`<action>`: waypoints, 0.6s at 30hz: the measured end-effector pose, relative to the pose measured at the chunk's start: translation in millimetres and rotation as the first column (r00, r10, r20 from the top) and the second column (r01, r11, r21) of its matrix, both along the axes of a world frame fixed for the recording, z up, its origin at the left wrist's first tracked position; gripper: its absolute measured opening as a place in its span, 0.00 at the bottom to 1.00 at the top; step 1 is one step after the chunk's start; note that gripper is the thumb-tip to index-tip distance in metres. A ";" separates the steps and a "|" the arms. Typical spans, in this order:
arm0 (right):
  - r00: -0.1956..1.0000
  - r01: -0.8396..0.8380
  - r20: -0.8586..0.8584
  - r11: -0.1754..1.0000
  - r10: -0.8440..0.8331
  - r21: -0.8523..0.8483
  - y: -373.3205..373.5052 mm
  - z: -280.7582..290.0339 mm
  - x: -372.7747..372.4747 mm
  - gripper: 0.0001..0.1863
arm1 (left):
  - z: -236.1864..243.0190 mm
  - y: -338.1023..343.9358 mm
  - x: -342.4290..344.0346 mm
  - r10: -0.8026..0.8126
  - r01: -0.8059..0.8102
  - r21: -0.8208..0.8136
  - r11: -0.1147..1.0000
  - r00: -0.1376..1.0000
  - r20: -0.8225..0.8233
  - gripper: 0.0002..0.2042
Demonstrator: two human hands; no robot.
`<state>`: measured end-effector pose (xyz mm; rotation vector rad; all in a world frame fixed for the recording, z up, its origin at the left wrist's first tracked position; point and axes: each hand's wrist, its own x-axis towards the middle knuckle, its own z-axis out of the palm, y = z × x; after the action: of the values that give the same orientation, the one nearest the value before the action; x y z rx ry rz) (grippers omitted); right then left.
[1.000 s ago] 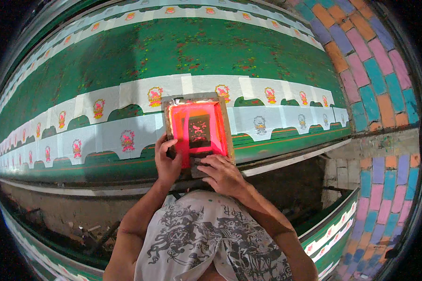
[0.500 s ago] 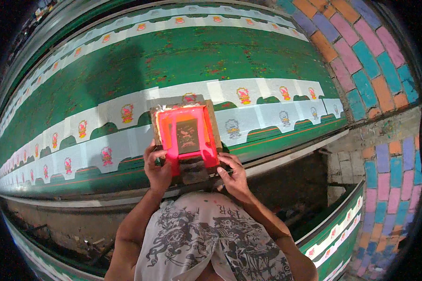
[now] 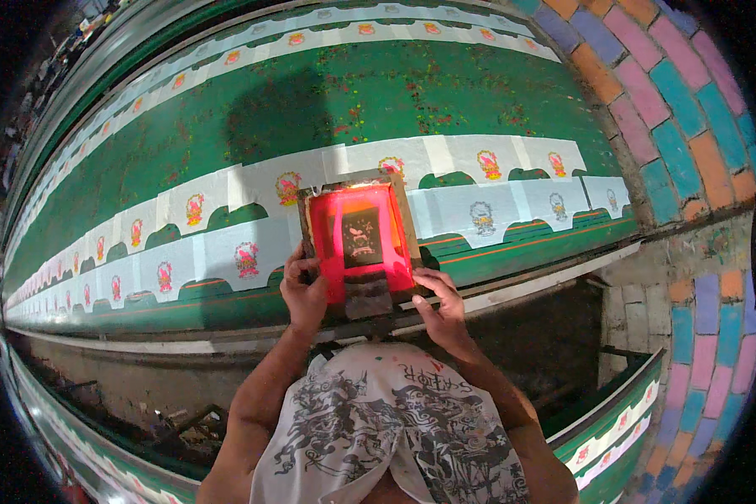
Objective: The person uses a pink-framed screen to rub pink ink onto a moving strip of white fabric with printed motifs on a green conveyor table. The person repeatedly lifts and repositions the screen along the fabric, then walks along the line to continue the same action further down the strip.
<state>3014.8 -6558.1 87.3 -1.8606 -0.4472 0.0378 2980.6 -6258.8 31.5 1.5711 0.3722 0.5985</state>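
Note:
A wooden screen-printing frame (image 3: pixel 363 239) with bright pink ink around a dark central design is held over the lower row of white cut fabric pieces (image 3: pixel 189 244). At its near left corner, the fingers of my left hand (image 3: pixel 304 292) are closed on the edge. My right hand (image 3: pixel 442 309) grips the near right corner between thumb and fingers. To the frame's left, the fabric bears pink-filled prints (image 3: pixel 246 260); to its right are grey outline prints (image 3: pixel 482 218). Whatever lies beneath the frame is hidden, and I cannot tell whether it rests flat.
The fabric lies in rows on a long green printing table (image 3: pixel 445 92) speckled with ink. A pale rail (image 3: pixel 529 279) runs along its near edge. Another green table (image 3: pixel 601 437) with prints stands behind me at right. Coloured bricks (image 3: pixel 689 160) pave the floor at right.
The frame and both my hands have shifted right along the fabric by one print. A pink-filled print now shows just left of the frame, where the frame was before.

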 end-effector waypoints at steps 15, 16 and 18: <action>0.900 -0.157 0.346 0.939 0.264 -0.307 1.2 20.5 1.5 0.22 | -3.6 -3.1 2.7 0.039 -0.037 0.029 0.999 0.996 -0.074 0.10; 0.876 -0.200 0.351 0.911 0.331 -0.361 5.6 23.1 -0.2 0.23 | -5.7 -3.0 3.1 0.037 -0.038 -0.007 0.999 0.996 -0.083 0.10; 0.835 -0.275 0.329 0.853 0.441 -0.444 18.0 26.6 -0.3 0.23 | -8.8 -1.2 2.4 0.032 -0.037 -0.049 0.998 0.994 -0.103 0.10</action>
<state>3014.5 -6540.2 113.9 -2.1408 -1.1727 -0.0227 2983.0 -6260.0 22.7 1.5523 0.4890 0.5322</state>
